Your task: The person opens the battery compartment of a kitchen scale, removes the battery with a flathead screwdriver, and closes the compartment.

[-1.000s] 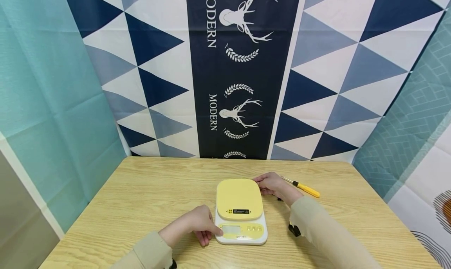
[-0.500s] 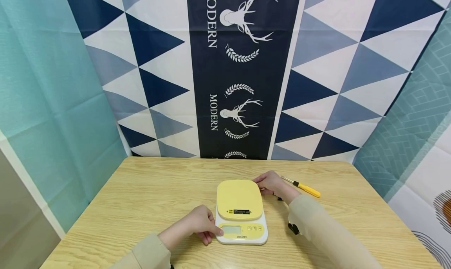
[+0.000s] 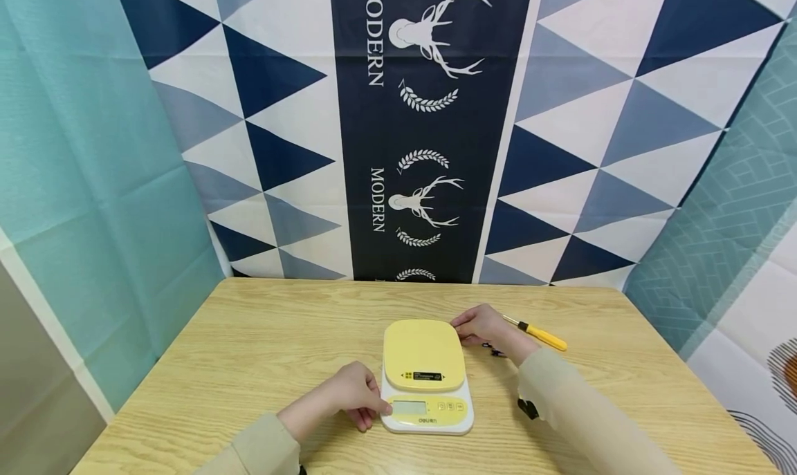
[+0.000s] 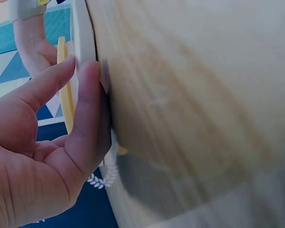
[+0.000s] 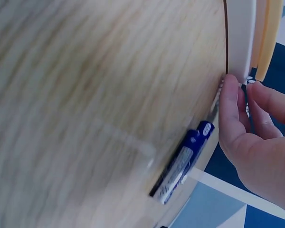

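Observation:
A kitchen scale (image 3: 424,354) with a yellow platform and white base lies flat on the wooden table, its display and buttons toward the person. My left hand (image 3: 356,394) pinches its near left corner, thumb on top beside the display and fingers at the side. In the left wrist view, the thumb and forefinger of that hand (image 4: 42,137) meet the white edge. At the far right corner, my right hand (image 3: 481,325) holds the scale between thumb and fingers. The right wrist view shows those fingertips (image 5: 232,80) right at the base's corner.
A screwdriver (image 3: 544,337) with a yellow handle lies right of my right hand. Blue batteries (image 5: 183,161) lie side by side on the table near that hand, partly behind the wrist in the head view. Patterned cloth (image 3: 429,129) hangs behind the table's far edge.
My right hand has shifted very slightly to the right at the scale's corner. The left hand keeps its grip, and the scale stays almost in place.

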Demonstrator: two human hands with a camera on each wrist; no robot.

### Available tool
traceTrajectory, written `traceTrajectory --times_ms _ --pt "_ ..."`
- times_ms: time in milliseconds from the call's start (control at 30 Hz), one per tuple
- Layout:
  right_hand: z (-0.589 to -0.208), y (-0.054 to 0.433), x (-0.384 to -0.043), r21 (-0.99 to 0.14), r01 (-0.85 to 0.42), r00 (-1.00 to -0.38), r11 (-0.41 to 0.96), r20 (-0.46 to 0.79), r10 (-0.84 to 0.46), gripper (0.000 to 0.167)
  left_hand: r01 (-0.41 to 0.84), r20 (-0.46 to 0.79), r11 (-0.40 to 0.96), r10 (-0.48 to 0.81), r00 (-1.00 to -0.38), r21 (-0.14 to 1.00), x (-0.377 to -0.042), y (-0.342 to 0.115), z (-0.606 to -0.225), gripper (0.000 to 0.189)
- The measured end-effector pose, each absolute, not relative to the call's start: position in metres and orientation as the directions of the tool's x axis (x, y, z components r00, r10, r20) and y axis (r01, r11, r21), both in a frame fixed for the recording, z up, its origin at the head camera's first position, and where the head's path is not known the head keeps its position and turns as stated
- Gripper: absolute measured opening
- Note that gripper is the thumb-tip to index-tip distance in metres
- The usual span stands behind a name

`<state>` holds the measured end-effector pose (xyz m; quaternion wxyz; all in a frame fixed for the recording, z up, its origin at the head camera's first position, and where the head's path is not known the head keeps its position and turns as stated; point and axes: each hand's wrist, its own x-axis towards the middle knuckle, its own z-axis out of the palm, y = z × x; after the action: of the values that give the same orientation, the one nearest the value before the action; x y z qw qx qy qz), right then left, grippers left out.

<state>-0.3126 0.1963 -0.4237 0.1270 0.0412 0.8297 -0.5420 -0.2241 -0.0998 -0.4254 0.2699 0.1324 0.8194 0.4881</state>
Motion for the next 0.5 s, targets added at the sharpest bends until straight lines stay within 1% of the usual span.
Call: traceTrajectory --times_ms 233,400,500 --pt "-0.406 0.207 -0.301 -0.871 0.191 -0.965 0.452 -0.251 -0.075 0.026 0.038 -0.252 0.514 0.482 -0.839 0.857 -0.234 -0.107 -0.415 0.019" --pt "-0.389 0.216 -0.287 -0.858 0.168 -0.972 0.485 -0.226 -0.063 0.029 0.115 -0.179 0.553 0.450 -0.875 0.825 -0.238 -0.114 -0.401 0.018" --pt "-0.378 0.222 -0.276 -0.852 0.128 -0.978 0.508 -0.193 -0.076 0.033 0.168 -0.117 0.575 0.425 -0.897 0.800 -0.238 -0.119 -0.389 0.020"
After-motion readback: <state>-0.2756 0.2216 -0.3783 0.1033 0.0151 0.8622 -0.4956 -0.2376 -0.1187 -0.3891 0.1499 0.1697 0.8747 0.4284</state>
